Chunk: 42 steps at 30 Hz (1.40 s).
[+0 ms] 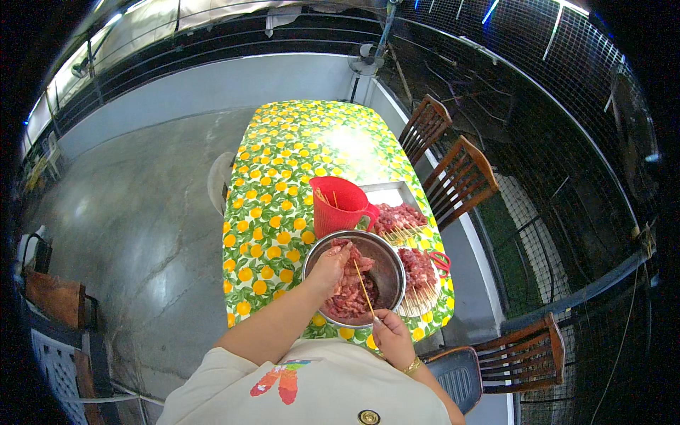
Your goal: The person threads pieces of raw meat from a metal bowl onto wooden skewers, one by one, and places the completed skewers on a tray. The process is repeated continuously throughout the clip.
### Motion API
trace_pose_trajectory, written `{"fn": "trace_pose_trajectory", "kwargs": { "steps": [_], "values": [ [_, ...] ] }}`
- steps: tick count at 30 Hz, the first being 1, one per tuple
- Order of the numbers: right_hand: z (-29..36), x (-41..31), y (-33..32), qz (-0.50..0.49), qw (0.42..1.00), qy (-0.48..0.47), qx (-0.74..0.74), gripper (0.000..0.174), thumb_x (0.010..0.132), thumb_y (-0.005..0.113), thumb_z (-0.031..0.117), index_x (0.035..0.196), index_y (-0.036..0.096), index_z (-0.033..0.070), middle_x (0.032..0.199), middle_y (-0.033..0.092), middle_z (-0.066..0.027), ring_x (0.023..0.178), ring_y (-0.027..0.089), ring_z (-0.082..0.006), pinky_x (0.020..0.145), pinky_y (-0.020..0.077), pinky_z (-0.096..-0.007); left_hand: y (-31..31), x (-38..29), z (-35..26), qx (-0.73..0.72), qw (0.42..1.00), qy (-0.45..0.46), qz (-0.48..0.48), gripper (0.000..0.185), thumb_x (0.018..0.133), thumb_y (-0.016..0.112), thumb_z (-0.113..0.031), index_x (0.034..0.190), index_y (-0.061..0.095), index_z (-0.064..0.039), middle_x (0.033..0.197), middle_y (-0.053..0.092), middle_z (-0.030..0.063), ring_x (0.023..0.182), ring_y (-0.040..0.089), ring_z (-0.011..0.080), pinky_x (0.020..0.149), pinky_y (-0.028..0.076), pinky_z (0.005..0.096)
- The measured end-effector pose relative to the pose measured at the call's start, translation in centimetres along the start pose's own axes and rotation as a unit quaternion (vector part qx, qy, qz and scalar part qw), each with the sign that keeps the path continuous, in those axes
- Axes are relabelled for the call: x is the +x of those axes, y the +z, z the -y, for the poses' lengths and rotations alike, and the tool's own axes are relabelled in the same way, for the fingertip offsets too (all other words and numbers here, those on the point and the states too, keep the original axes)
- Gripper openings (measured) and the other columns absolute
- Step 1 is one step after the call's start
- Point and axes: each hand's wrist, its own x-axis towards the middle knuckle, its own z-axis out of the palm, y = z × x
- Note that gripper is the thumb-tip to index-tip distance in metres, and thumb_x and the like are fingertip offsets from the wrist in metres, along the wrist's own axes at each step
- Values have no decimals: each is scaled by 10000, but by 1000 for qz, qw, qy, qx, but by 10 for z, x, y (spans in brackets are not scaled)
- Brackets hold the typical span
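Observation:
My left hand (332,268) grips a strip of raw meat (363,262) over a stainless steel bowl (392,265). Between the fingers of my right hand (392,334) is the lower end of a bamboo skewer (363,284), at the bowl's near rim. The skewer slants up and left, its far end at the meat by my left hand. More raw meat pieces (345,305) lie in the bottom of the bowl. To the right, a plate of skewered raw meat (418,271) has its sticks pointing towards me.
A red plastic pitcher (340,204) holding sticks stands behind the bowl. Beside it, a metal tray (388,192) carries more meat skewers (398,219). Red-handled scissors (441,263) lie right of the plate. Wooden chairs (462,178) line the right side of the fruit-patterned tablecloth (271,175).

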Motion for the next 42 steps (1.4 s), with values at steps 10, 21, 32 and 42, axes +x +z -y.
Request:
{"fn": "trace_pose_trajectory", "kwargs": {
  "steps": [10,21,32,42],
  "values": [
    [15,2,-5,83,941,132,301,173,996,508,150,1132,581,73,614,396,59,478,336,-54,433,276,-204,-7,13,19,49,998,25,16,282,1023,465,-368,1039,516,-91,1060,684,205,978,680,296,779,575,455],
    [14,2,0,22,998,30,-48,137,978,567,159,1057,613,56,665,538,39,529,478,-48,483,402,-224,-19,18,-6,-6,998,61,25,284,1030,434,-331,1176,498,-95,1210,635,183,1050,656,319,862,564,451],
    [-6,8,-6,-80,981,-78,-158,132,943,608,134,919,644,10,726,624,-38,624,570,-115,575,456,-272,-9,13,-1,60,994,87,-7,193,1048,421,-262,995,524,-107,1055,697,117,908,674,190,763,568,344],
    [-10,6,-10,-86,951,-135,-264,100,879,643,70,962,645,15,844,682,-160,752,677,-239,671,515,-322,9,10,6,37,995,78,-57,213,1039,446,-216,984,521,-25,865,631,131,803,674,255,752,609,377]
  ]
}}
